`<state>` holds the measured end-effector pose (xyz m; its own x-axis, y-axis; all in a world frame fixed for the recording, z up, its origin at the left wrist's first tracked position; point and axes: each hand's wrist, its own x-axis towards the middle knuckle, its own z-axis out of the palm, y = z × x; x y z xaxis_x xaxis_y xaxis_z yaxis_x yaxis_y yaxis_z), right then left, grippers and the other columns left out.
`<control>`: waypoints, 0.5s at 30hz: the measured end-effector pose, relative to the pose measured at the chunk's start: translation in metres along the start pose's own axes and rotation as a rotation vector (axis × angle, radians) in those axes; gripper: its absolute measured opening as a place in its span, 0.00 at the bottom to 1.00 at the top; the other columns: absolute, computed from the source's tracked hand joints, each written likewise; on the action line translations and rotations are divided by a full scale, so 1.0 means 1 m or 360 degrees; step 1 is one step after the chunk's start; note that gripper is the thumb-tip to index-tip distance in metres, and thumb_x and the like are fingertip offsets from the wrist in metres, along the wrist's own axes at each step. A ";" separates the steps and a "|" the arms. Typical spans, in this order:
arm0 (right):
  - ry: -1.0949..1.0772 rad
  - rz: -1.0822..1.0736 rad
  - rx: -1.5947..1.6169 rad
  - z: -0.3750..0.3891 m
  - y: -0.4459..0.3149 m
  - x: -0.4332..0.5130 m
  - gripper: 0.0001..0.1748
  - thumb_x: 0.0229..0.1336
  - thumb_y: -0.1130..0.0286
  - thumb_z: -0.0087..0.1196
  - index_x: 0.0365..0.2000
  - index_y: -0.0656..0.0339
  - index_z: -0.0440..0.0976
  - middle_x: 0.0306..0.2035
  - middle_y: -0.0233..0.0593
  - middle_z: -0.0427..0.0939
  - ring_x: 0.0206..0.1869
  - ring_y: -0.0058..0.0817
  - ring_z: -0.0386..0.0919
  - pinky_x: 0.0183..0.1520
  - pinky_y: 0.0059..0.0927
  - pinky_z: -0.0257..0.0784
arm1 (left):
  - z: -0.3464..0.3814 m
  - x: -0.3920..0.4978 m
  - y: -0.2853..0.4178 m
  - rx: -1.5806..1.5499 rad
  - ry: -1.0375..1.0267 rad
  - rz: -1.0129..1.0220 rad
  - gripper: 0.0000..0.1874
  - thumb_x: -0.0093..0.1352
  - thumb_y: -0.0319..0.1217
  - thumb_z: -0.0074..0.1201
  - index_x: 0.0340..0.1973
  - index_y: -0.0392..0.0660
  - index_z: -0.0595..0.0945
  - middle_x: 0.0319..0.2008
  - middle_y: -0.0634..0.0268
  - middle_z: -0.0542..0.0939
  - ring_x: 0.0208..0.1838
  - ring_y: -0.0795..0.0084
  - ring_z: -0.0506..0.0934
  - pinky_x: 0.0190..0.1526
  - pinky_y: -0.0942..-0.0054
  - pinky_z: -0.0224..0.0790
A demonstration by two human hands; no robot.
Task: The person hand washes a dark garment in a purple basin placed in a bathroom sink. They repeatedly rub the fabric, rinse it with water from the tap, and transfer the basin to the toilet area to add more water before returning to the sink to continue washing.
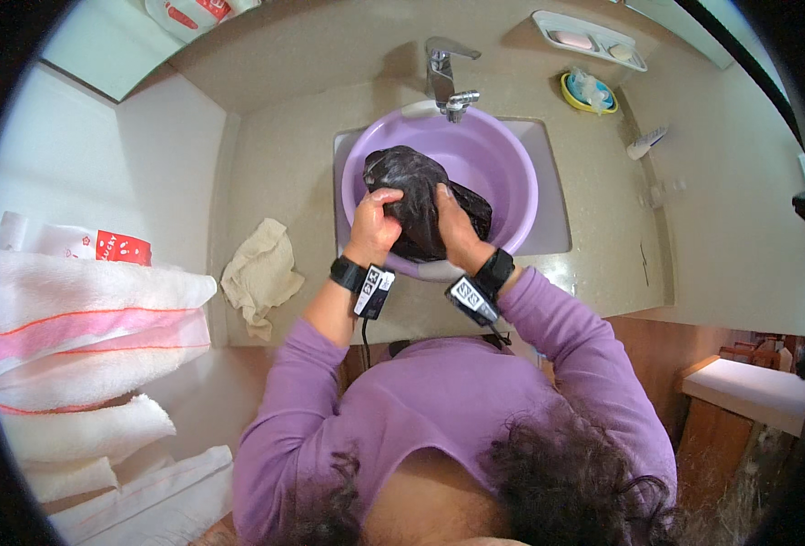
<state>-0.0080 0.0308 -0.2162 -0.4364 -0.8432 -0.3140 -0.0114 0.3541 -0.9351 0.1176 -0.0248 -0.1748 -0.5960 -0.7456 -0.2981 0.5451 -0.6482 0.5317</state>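
Note:
A wet-looking black cloth point(412, 198) is bunched in the left part of a purple plastic basin point(501, 160). My left hand point(376, 225) grips its left side, with the thumb on top and the fingers curled in. On the cloth's right side lies my right hand point(458, 228), thumb pointing up over the fabric and the other fingers partly hidden beneath it. The basin sits in a rectangular sink point(552, 198), below a chrome faucet point(441, 78). Whitish suds show on the upper part of the cloth.
A crumpled beige cloth point(260, 276) lies on the counter at left, near hanging white and pink towels point(102, 321). At the back right are a wall soap dish point(590, 42) and a small yellow-rimmed basket point(566, 92). A white tube point(646, 143) rests by the right wall.

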 end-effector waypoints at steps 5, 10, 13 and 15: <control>-0.0269 0.0266 0.0866 -0.008 -0.026 0.011 0.34 0.63 0.48 0.33 0.51 0.72 0.62 0.49 0.51 0.69 0.51 0.35 0.69 0.57 0.28 0.58 | 0.008 -0.001 0.000 0.0451 -0.0468 -0.0236 0.23 0.53 0.14 0.50 0.45 0.39 0.74 0.38 0.67 0.77 0.42 0.73 0.75 0.48 0.72 0.66; 0.0047 -0.1347 -0.1266 -0.002 -0.051 0.000 0.23 0.57 0.56 0.43 0.44 0.65 0.69 0.50 0.52 0.68 0.56 0.49 0.62 0.54 0.46 0.62 | 0.012 -0.005 -0.006 0.0612 -0.0319 -0.0100 0.22 0.57 0.17 0.52 0.48 0.40 0.71 0.44 0.63 0.75 0.47 0.69 0.73 0.50 0.68 0.66; -0.0041 -0.0930 -0.1506 0.007 -0.059 0.003 0.19 0.54 0.56 0.44 0.34 0.60 0.75 0.53 0.43 0.68 0.57 0.48 0.62 0.53 0.46 0.63 | 0.013 -0.007 -0.011 0.1213 -0.0411 -0.0032 0.26 0.55 0.18 0.55 0.50 0.40 0.70 0.45 0.65 0.74 0.45 0.73 0.72 0.49 0.72 0.65; -0.0317 -0.1005 -0.1379 -0.007 -0.063 0.019 0.18 0.56 0.60 0.40 0.32 0.61 0.76 0.47 0.47 0.72 0.51 0.46 0.69 0.49 0.43 0.66 | 0.011 -0.007 -0.009 0.1216 -0.0717 0.0084 0.28 0.53 0.17 0.55 0.50 0.39 0.69 0.44 0.65 0.74 0.45 0.74 0.72 0.48 0.73 0.65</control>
<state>-0.0219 -0.0052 -0.1623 0.0234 -0.9958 0.0883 -0.8464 -0.0668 -0.5283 0.1098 -0.0120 -0.1691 -0.8444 -0.5357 -0.0039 0.1316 -0.2146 0.9678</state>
